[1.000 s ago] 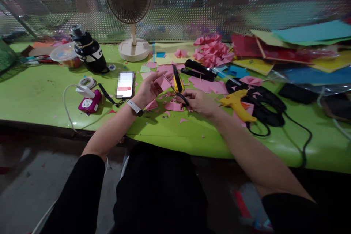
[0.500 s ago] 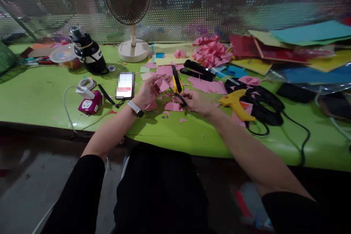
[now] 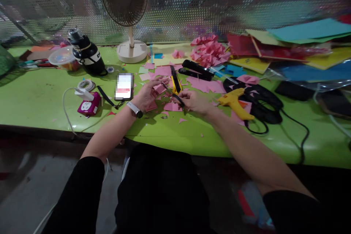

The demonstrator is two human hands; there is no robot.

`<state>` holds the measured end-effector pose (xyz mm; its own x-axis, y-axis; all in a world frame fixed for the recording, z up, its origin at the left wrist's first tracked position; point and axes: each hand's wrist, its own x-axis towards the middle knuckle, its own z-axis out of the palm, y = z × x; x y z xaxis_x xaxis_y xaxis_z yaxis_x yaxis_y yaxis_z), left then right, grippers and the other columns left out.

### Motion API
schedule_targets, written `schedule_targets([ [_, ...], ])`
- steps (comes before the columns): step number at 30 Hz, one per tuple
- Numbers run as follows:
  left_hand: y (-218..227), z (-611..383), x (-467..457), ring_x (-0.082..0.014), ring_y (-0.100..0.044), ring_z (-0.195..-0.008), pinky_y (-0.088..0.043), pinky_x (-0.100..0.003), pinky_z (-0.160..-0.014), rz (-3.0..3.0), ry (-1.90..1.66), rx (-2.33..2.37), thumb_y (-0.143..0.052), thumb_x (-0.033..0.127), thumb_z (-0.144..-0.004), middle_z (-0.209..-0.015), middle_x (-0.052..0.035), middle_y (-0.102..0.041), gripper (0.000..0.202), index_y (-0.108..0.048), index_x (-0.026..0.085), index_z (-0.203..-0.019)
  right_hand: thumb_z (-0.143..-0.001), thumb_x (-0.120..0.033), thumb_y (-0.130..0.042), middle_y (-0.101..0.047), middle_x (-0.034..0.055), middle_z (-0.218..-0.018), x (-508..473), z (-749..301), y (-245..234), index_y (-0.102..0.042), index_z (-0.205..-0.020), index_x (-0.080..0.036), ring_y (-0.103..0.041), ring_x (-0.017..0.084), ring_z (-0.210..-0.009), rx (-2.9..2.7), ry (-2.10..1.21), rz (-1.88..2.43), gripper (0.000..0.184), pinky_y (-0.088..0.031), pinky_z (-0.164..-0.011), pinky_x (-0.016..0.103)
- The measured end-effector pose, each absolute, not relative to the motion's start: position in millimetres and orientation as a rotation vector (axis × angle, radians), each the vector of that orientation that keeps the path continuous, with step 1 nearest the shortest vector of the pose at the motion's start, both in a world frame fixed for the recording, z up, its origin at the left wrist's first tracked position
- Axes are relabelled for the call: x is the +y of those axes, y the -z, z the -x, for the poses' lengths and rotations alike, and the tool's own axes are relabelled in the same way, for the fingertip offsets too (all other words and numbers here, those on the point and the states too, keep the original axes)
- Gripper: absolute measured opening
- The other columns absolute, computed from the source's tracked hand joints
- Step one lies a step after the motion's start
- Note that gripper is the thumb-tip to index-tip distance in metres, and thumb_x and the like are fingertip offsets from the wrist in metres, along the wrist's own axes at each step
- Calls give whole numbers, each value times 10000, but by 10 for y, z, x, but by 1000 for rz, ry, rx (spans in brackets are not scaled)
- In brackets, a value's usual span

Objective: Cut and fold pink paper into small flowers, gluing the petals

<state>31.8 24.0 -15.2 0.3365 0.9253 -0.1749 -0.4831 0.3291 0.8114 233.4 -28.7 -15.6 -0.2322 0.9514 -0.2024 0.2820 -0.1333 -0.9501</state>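
My right hand [image 3: 194, 102] is closed round the black handles of a pair of scissors [image 3: 177, 98], whose blades point up and left toward my other hand. Between the curled fingers of my left hand [image 3: 148, 94] is a piece of pink paper [image 3: 160, 88], close to the scissor tips. Pink scraps [image 3: 172, 106] lie on the green table under and around both hands. Just beyond the scissors lies a yellow and black utility knife [image 3: 176, 80]. A black stapler [image 3: 197, 70] rests behind it, beside a heap of folded pink paper pieces [image 3: 210, 52].
A yellow glue gun [image 3: 234, 103] with a black cord lies to the right. Coloured sheets [image 3: 309, 31] are stacked at the back right. At left are a phone [image 3: 124, 86], a purple plug adapter [image 3: 90, 104], a black bottle [image 3: 89, 55] and a fan [image 3: 132, 51].
My left hand has turned, its fingers curling over more around the pink paper. The scissors stay in my right hand, nearly in the same place. The view has shifted slightly.
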Motion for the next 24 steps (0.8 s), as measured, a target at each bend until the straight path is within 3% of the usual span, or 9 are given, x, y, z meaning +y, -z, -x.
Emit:
schedule_targets([
  [7,156,-272,280,-200,-738,-924,-626,-337,-788,-674,-1062,773,-736,244,-833,-1033,-89,-769,127,-732,189,-947,-711,-612,-827,-656,22,-635,-216,-2464,152,-674,-811,-193,-393,54,-389,-1413,-1548,1231,458,-243,-336,228],
  [12,128,-234,283,-196,-726,-1041,-593,-362,-933,-753,-1121,823,-713,134,-852,-1086,-101,-765,125,-733,151,-974,-744,-647,-778,-648,31,-648,-177,-2714,-1,-672,-810,-201,-469,94,-438,-1468,-898,1505,463,-313,-383,254],
  [15,74,-222,263,-186,-725,-1059,-559,-360,-1000,-848,-1172,847,-685,111,-875,-1078,-100,-768,107,-740,135,-963,-796,-540,-763,-657,33,-660,-151,-2819,-69,-649,-758,-197,-533,126,-505,-1538,-568,1746,364,-370,-469,276],
  [19,51,-213,260,-181,-730,-1048,-555,-371,-1010,-1019,-1265,894,-710,149,-871,-1014,-77,-777,125,-756,157,-987,-817,-379,-735,-691,42,-687,-138,-2849,-58,-636,-719,-209,-602,172,-592,-1769,-382,1967,220,-402,-561,305],
  [24,79,-209,284,-181,-734,-1031,-564,-381,-986,-1059,-1327,853,-741,178,-855,-1008,-73,-776,160,-770,176,-1012,-826,-435,-694,-684,68,-671,-114,-2803,18,-649,-678,-218,-639,242,-698,-2028,-280,2154,267,-409,-600,346],
])
